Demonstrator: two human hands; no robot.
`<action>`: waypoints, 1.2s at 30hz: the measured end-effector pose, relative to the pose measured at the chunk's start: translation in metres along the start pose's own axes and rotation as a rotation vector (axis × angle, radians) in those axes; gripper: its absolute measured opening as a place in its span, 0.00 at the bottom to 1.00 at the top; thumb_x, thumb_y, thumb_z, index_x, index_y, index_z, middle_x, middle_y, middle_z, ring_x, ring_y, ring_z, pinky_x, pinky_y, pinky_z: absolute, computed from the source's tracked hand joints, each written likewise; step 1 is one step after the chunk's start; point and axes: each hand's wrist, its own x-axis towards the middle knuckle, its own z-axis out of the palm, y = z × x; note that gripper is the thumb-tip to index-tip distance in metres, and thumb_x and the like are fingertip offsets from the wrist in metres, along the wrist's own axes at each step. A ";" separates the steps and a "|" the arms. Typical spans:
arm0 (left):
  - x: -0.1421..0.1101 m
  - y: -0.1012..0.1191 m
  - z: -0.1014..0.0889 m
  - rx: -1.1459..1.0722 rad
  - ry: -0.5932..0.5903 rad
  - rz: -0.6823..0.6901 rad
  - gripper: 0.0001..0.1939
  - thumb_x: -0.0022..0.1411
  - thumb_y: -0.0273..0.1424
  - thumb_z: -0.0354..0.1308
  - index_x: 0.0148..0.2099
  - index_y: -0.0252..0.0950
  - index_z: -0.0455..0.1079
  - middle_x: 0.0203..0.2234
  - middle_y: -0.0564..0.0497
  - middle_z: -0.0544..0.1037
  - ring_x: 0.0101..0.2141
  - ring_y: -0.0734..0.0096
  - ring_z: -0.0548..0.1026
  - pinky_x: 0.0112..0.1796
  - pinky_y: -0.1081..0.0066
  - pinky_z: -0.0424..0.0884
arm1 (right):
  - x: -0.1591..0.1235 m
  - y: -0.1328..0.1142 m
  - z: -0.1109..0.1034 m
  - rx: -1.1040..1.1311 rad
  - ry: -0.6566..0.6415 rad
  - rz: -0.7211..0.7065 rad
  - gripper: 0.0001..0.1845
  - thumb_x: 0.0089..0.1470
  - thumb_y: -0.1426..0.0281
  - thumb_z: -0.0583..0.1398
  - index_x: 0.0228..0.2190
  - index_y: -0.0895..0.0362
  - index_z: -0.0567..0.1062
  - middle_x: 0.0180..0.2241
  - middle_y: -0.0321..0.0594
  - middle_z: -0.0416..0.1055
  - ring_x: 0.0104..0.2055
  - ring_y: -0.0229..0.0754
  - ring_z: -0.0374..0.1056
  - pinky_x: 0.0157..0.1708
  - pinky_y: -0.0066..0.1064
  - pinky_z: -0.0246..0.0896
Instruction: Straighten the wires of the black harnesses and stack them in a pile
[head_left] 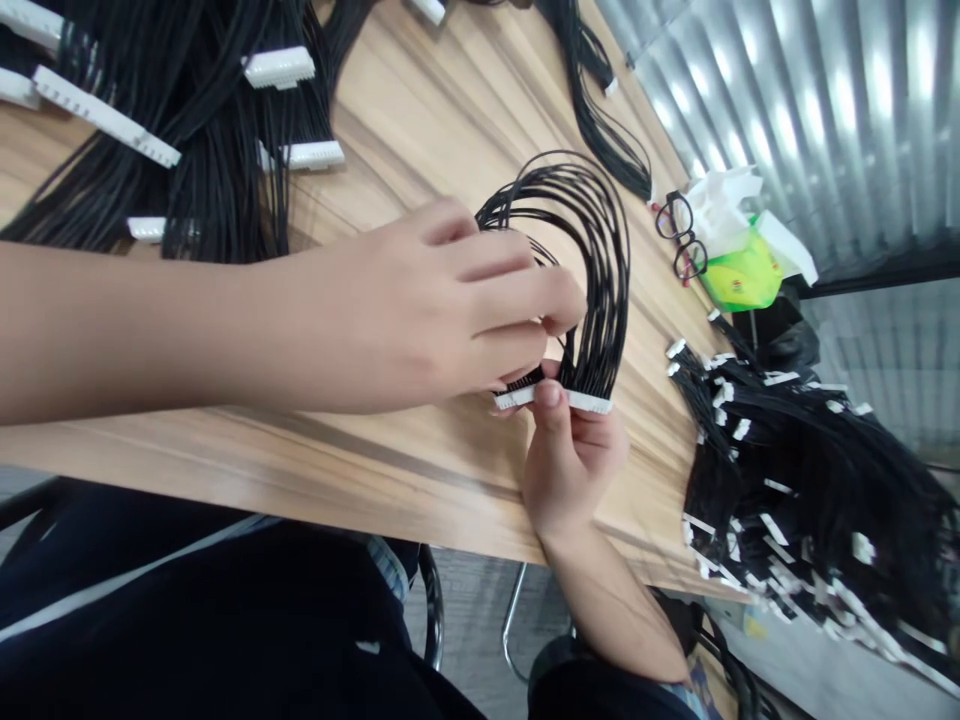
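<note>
Pinching a long white plug (589, 402) between thumb and curled fingers, the person's right hand (574, 460) grasps it just above the near edge of a wooden table (420, 470). Black wires (611, 290) rise from the plug and arch over behind it. The left hand (442, 310) reaches across from the plug's left side, back upward, fingers bent in among the wires near the plug. Its fingertips are partly hidden, so whether it grips a wire cannot be told.

Working well here would seem to call for a steady thumb on the plug, its wire side turned toward the left fingers, and wires handled one by one, close to the plug, so that the arch neither tangles nor tugs on its neighbours.

Beyond the plug and to its right lies a bright green packet (742, 275) with crumpled white sheets (724, 205) bunched against it; whether they come out of it, or what else it holds, is unclear. Dark-framed glasses (684, 238) sit just beside it, on the side nearer the plug. Farther right of the plug spreads a big heap of plugged wires (825, 450); more bundles (217, 100) lie beyond it to the left.
</note>
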 end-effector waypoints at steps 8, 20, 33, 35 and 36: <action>-0.003 0.003 -0.001 -0.137 0.108 -0.056 0.25 0.79 0.29 0.38 0.46 0.38 0.79 0.60 0.59 0.74 0.60 0.63 0.74 0.56 0.61 0.73 | 0.000 -0.001 0.002 0.004 0.010 -0.030 0.05 0.61 0.65 0.69 0.39 0.50 0.86 0.28 0.31 0.83 0.24 0.34 0.78 0.26 0.24 0.79; 0.007 0.007 -0.004 -0.240 -0.021 -0.120 0.36 0.81 0.35 0.27 0.47 0.43 0.81 0.51 0.61 0.81 0.63 0.67 0.73 0.64 0.54 0.70 | -0.001 -0.002 0.002 -0.067 0.014 -0.002 0.08 0.61 0.62 0.68 0.35 0.52 0.82 0.24 0.30 0.81 0.24 0.37 0.78 0.27 0.29 0.79; 0.009 0.015 0.006 -0.063 -0.064 -0.070 0.27 0.80 0.28 0.33 0.56 0.37 0.76 0.60 0.54 0.75 0.59 0.58 0.76 0.60 0.52 0.74 | 0.000 -0.003 0.002 -0.088 -0.016 0.008 0.08 0.61 0.63 0.68 0.31 0.52 0.82 0.22 0.31 0.80 0.22 0.37 0.76 0.26 0.30 0.78; 0.005 0.015 0.009 0.023 0.093 -0.021 0.24 0.79 0.27 0.38 0.51 0.34 0.77 0.58 0.53 0.76 0.55 0.61 0.79 0.56 0.57 0.76 | 0.001 -0.005 0.001 -0.081 -0.007 0.025 0.07 0.60 0.63 0.68 0.32 0.52 0.83 0.22 0.31 0.80 0.23 0.36 0.76 0.26 0.28 0.77; 0.002 0.014 0.010 0.047 0.195 0.018 0.21 0.79 0.27 0.42 0.47 0.33 0.78 0.56 0.54 0.77 0.53 0.64 0.80 0.54 0.59 0.76 | 0.001 -0.006 0.001 -0.064 0.001 0.040 0.06 0.60 0.63 0.69 0.33 0.52 0.84 0.22 0.30 0.80 0.23 0.35 0.75 0.27 0.26 0.76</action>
